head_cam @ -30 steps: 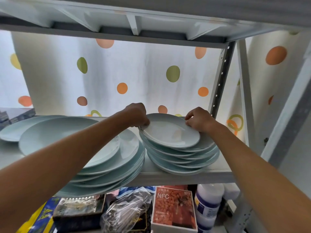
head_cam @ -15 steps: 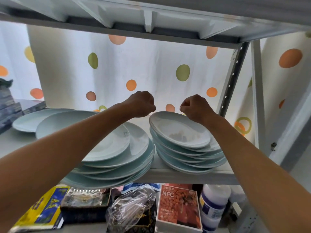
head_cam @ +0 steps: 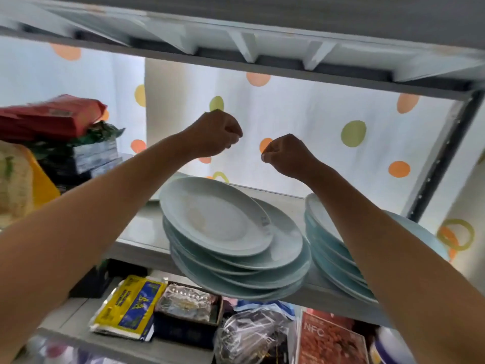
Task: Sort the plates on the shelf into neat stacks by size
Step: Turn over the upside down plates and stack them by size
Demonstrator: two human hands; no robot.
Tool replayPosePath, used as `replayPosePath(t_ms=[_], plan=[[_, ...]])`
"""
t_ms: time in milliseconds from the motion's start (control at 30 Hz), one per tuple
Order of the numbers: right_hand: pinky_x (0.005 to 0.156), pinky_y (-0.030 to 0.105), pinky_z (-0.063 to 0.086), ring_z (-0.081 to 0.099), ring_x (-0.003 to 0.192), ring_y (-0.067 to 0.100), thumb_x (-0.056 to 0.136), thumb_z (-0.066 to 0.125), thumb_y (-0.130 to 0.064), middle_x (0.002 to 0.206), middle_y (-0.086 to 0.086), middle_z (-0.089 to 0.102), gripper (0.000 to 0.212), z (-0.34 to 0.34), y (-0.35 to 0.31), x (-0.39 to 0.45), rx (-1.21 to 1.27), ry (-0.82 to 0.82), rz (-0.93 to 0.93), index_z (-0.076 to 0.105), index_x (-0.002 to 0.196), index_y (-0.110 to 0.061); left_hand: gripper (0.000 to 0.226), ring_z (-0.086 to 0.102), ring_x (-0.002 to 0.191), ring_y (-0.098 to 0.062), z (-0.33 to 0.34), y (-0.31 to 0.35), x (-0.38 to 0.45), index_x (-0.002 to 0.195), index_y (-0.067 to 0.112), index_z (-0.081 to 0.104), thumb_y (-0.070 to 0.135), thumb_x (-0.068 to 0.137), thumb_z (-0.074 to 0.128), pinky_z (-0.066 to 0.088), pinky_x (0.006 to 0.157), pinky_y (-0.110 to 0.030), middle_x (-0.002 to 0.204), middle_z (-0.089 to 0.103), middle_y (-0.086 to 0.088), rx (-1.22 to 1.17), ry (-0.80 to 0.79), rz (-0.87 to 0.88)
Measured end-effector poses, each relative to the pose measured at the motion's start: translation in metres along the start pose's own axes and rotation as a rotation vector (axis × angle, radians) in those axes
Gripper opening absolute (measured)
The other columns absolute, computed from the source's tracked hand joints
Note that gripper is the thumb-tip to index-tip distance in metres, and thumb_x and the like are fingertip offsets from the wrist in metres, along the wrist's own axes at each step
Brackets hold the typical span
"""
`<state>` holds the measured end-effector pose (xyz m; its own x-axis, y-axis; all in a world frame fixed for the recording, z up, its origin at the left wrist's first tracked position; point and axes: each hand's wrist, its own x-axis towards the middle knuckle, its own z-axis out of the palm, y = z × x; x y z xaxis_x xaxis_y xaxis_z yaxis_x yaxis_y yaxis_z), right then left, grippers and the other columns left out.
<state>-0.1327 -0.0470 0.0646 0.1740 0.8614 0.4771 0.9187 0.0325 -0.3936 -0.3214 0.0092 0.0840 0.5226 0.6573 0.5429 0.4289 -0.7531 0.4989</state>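
A person's left hand and right hand, both curled into empty fists, hover above the shelf, seemingly between moves, where the large-plate stack overhangs the edge beside the smaller stack.

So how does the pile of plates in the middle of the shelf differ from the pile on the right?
The middle pile is in full view; the right pile is partly hidden by the right forearm. The middle pile is fanned out and uneven, its top plate shifted left and its lower plates overhanging the shelf edge; the right pile's visible edges line up more closely. Both hold pale blue-green plates, and neither hand touches either.
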Motion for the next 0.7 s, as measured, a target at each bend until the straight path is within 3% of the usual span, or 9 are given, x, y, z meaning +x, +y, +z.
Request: replayPosePath(t_ms=[100, 300, 433, 533, 600, 700], plan=[[0.071, 0.027, 0.051, 0.066, 0.081, 0.024, 0.082, 0.061, -0.014, 0.08, 0.011, 0.072, 0.018, 0.023, -0.028, 0.019, 0.012, -0.046, -0.058, 0.073, 0.083, -0.001, 0.023, 0.066, 0.076, -0.02, -0.028, -0.038, -0.004, 0.097, 0.008, 0.069, 0.005, 0.09, 0.047, 0.044, 0.058, -0.019, 0.089, 0.069, -0.006, -0.017, 0.077, -0.073], [0.081, 0.037, 0.055, 0.066, 0.096, 0.032, 0.084, 0.056, -0.013, 0.094, 0.017, 0.073, 0.024, 0.067, -0.067, 0.044, -0.035, -0.144, -0.119, 0.072, 0.092, 0.003, 0.031, 0.065, 0.078, -0.027, -0.048, -0.121, -0.021, 0.1, 0.01, 0.064, 0.003, 0.095, 0.033, 0.045, 0.06, -0.025, 0.088, 0.068, -0.008, 0.021, 0.142, -0.203], [0.084, 0.044, 0.056, 0.063, 0.102, 0.038, 0.085, 0.052, -0.015, 0.104, 0.025, 0.069, 0.031, 0.087, -0.084, 0.055, -0.059, -0.189, -0.124, 0.067, 0.097, 0.009, 0.039, 0.062, 0.102, -0.028, -0.037, -0.175, -0.047, 0.116, 0.014, 0.063, 0.001, 0.095, 0.032, 0.046, 0.087, -0.031, 0.109, 0.068, -0.012, 0.247, 0.0, -0.365], [0.077, 0.04, 0.055, 0.064, 0.097, 0.037, 0.083, 0.048, -0.01, 0.099, 0.024, 0.071, 0.029, 0.096, -0.09, 0.061, -0.072, -0.19, -0.123, 0.067, 0.095, 0.009, 0.048, 0.054, 0.12, -0.024, -0.021, -0.201, -0.066, 0.129, 0.017, 0.058, -0.003, 0.091, 0.034, 0.039, 0.103, -0.03, 0.13, 0.059, -0.008, 0.317, -0.191, -0.494], [0.065, 0.035, 0.051, 0.065, 0.086, 0.034, 0.082, 0.046, -0.007, 0.085, 0.019, 0.071, 0.025, 0.1, -0.092, 0.062, -0.08, -0.211, -0.121, 0.068, 0.083, 0.006, 0.053, 0.051, 0.124, -0.023, -0.016, -0.214, -0.075, 0.133, 0.021, 0.054, -0.001, 0.088, 0.038, 0.04, 0.107, -0.034, 0.138, 0.054, -0.003, 0.328, -0.286, -0.551], [0.05, 0.024, 0.037, 0.054, 0.068, 0.024, 0.08, 0.044, -0.004, 0.062, 0.005, 0.058, 0.024, 0.106, -0.092, 0.062, -0.087, -0.225, -0.111, 0.056, 0.059, -0.006, 0.061, 0.065, 0.102, -0.023, -0.009, -0.229, -0.082, 0.134, 0.027, 0.053, 0.001, 0.079, 0.045, 0.056, 0.086, -0.034, 0.136, 0.054, -0.004, 0.371, -0.324, -0.583]])
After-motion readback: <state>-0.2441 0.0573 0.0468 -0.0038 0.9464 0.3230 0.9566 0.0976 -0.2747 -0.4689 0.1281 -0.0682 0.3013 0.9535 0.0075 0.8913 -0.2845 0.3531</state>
